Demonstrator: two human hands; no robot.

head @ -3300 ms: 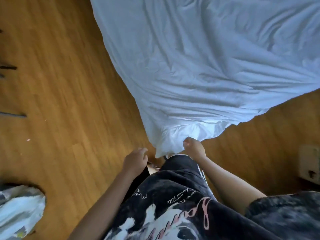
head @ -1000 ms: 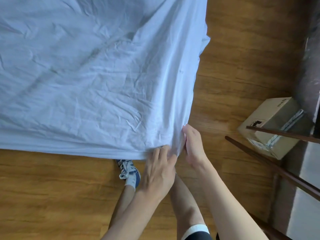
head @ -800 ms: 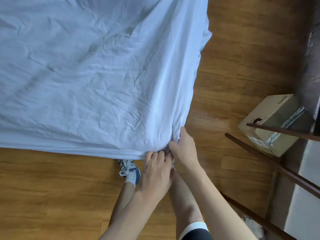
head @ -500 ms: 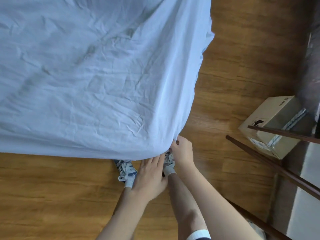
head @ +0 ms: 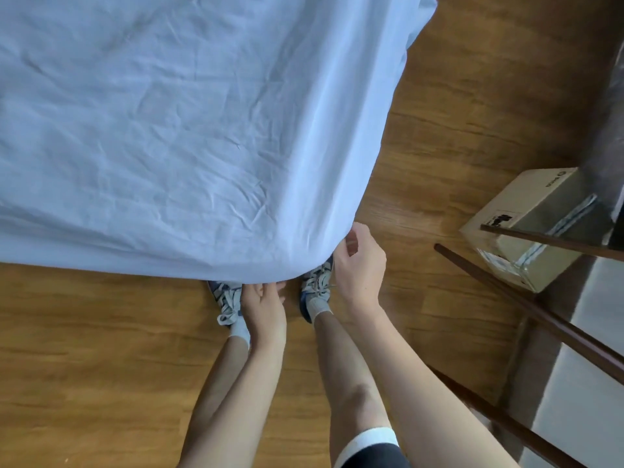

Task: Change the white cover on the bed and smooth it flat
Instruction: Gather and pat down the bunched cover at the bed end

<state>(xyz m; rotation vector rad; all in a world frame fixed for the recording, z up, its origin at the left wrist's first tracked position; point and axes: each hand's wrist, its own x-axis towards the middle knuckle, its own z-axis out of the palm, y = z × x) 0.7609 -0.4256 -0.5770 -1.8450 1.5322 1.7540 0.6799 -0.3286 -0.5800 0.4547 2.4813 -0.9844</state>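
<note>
Fingers of left hand (head: 262,304) and right hand (head: 358,265) curl under the white cover (head: 189,130) hem at lower centre, pinching it. Risk: uneven pulling likely frees this corner, bunching creases.

Soft, even daylight; the white cover (head: 175,130) reads bluish, its creases shown by faint shading. Warm sheen on the wooden floor (head: 456,96) at upper right. Wide-angle bowing at the edges. Focus slightly soft throughout; shadows weak.
</note>
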